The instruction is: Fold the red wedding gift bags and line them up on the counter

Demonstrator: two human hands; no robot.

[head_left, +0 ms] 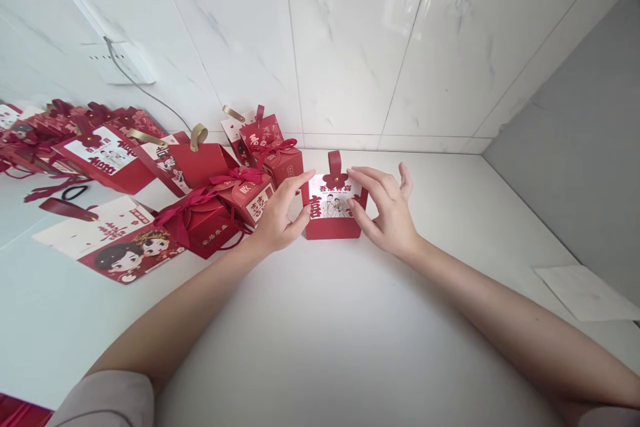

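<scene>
A small red gift box (333, 227) stands upright on the white tabletop in front of me. Its white front panel shows a printed couple and red characters, and a dark red strap handle (335, 163) with a flower-shaped tab rises from its top. My left hand (281, 217) grips the box's left edge, index finger at the upper corner and thumb lower down. On the opposite side, my right hand (385, 210) has its index finger by the top right corner and its thumb against the front panel; the little finger sticks up. The back of the box is hidden.
Left of my hands stand several red boxes, including one with a ribbon (210, 227) and a flat-looking printed bag (127, 240). More boxes (107, 160) crowd the far left. A wall socket (120, 64) with a cable sits behind. White paper (587, 290) lies at right.
</scene>
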